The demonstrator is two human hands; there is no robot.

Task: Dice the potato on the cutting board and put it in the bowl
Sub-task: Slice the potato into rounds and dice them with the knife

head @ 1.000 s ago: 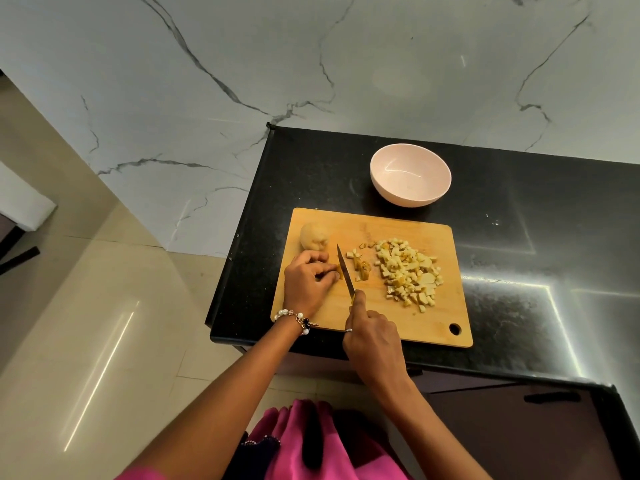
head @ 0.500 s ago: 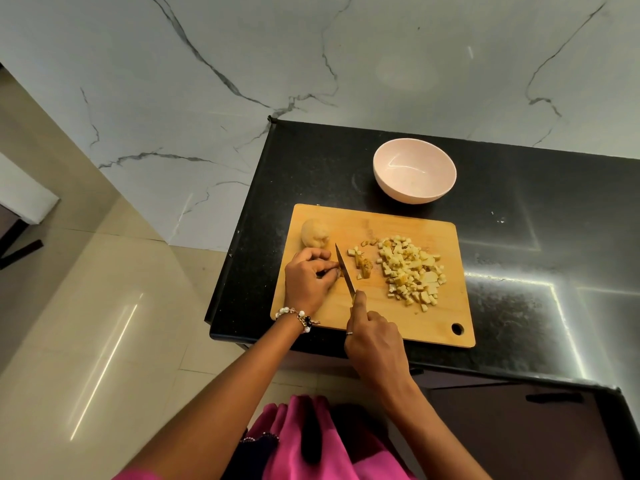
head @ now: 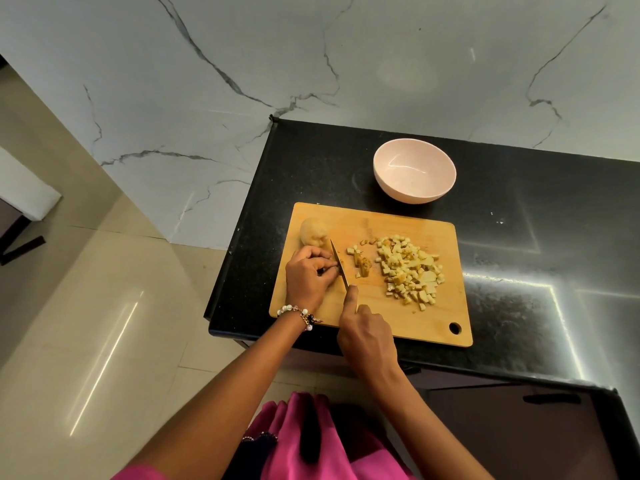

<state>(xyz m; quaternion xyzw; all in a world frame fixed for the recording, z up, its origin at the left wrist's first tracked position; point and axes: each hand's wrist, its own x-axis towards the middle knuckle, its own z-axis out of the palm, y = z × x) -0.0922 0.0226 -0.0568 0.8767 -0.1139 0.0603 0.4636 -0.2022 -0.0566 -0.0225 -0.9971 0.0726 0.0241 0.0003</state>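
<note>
A wooden cutting board [head: 408,320] lies on the black counter. My left hand [head: 308,275] holds a small potato piece down with curled fingers; the piece is mostly hidden under them. My right hand [head: 367,337] grips a knife [head: 338,263], index finger along its spine, blade right beside the left fingertips. A peeled potato chunk [head: 312,232] sits at the board's far left corner. Just right of the blade lie a few cut bits [head: 361,263], and a pile of diced potato [head: 410,271] covers the board's right half. A pale pink bowl [head: 414,169] stands empty behind the board.
The black counter [head: 519,237] ends just left of the board, with tiled floor [head: 104,323] below. A white marble wall [head: 311,64] rises behind the bowl. Counter space lies to the right of the board. A hanging hole [head: 454,328] marks the board's near right corner.
The knife has stayed at the left fingertips with small cutting motions. The view shifted slightly; hands and potato pieces keep nearly the same places.
</note>
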